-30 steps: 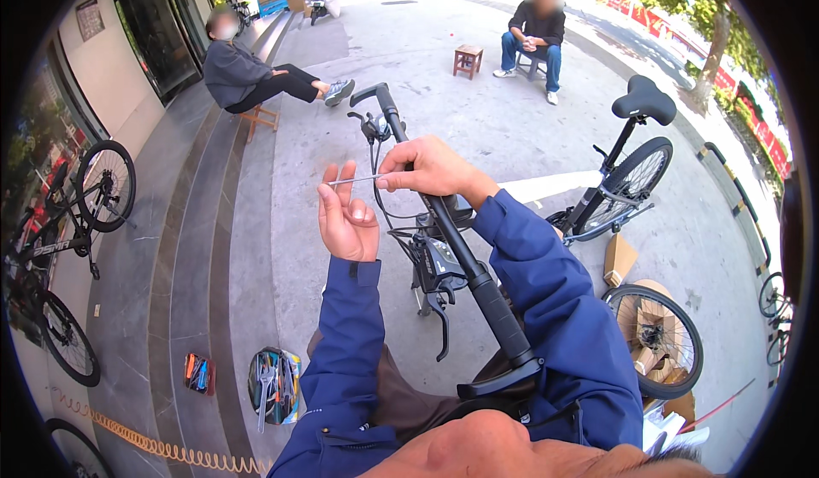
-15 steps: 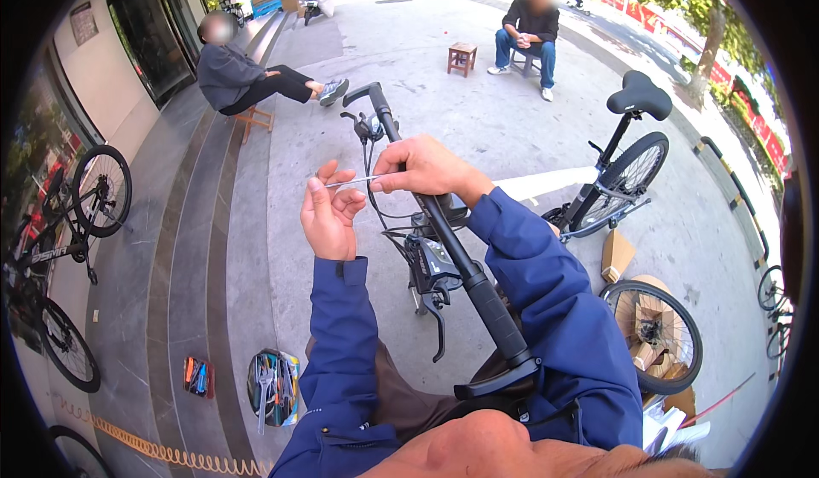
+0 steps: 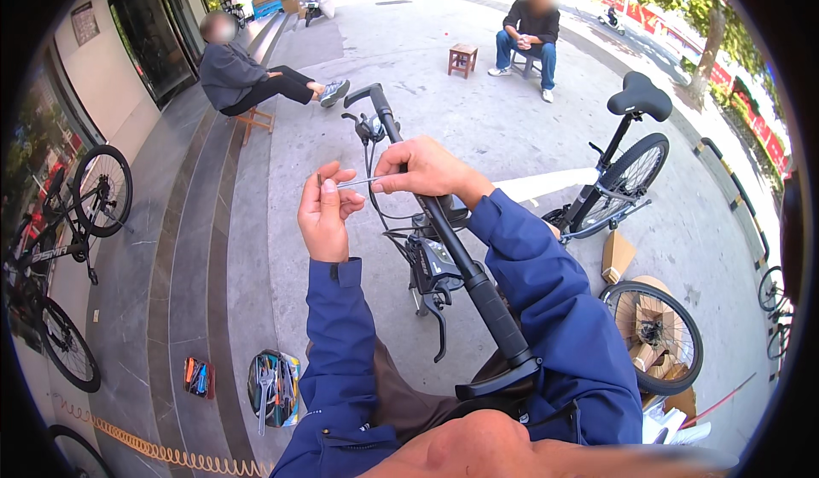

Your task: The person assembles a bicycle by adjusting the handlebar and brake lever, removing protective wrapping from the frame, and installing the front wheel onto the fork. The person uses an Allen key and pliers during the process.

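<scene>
A thin silvery rod (image 3: 358, 181) stretches between my two hands, above the bicycle handlebar's left side. My right hand (image 3: 424, 167) pinches one end between thumb and fingers, close against the black handlebar (image 3: 456, 247). At the other end my left hand (image 3: 327, 213) closes thumb and fingertips on the rod, its other fingers curled loosely. A small dark bit shows at those fingertips, too small to name. Black cables (image 3: 373, 209) hang from the bar just below the rod. A brake lever (image 3: 438, 329) and a dark box-shaped part (image 3: 433, 265) sit by the stem.
Two tool trays, a small one (image 3: 199, 377) and a larger one (image 3: 274, 390), lie at the lower left. A loose wheel (image 3: 651, 337) rests on cardboard at right. Behind it stands a bicycle's rear half with saddle (image 3: 640, 96). Two people sit farther off, near a wooden stool (image 3: 462, 60).
My left hand has shifted slightly left, and its thumb has moved toward the fingertips. My right hand stays in place with its grip on the rod.
</scene>
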`<state>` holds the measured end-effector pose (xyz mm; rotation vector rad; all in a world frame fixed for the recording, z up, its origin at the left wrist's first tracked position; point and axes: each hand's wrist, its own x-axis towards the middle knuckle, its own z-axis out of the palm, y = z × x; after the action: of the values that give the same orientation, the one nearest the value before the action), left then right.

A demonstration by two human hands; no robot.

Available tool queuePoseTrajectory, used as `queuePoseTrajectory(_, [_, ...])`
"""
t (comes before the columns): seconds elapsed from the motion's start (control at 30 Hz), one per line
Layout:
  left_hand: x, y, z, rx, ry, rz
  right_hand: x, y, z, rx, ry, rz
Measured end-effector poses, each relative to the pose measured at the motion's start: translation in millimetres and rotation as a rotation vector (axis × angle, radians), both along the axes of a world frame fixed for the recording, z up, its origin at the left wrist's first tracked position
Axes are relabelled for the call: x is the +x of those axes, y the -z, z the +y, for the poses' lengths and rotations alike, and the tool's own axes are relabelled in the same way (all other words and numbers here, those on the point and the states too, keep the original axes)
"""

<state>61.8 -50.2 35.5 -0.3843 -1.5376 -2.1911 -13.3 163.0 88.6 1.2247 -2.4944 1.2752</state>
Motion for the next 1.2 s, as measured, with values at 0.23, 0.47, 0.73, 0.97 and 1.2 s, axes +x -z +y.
queuePoseTrajectory(0.23, [0,1,5,0.232,0.128,-0.013,0,-2,-1,-0.047,-0.051,0.066])
queuePoseTrajectory(0.47, [-10,11,-8,0.341,-0.088,-0.123,-4,-1,-5,-0.202,0.008,-0.085])
queuePoseTrajectory(0.73, [-24,30,-2,0.334,-0.041,-0.217,-9,4,-3,-0.164,0.009,-0.037])
queuePoseTrajectory(0.97, [-27,35,-3,0.349,-0.037,-0.239,-7,3,-3,-0.163,0.016,-0.032])
queuePoseTrajectory(1.2, [-30,37,-6,0.36,-0.037,-0.255,-6,2,-2,-0.146,0.025,-0.027])
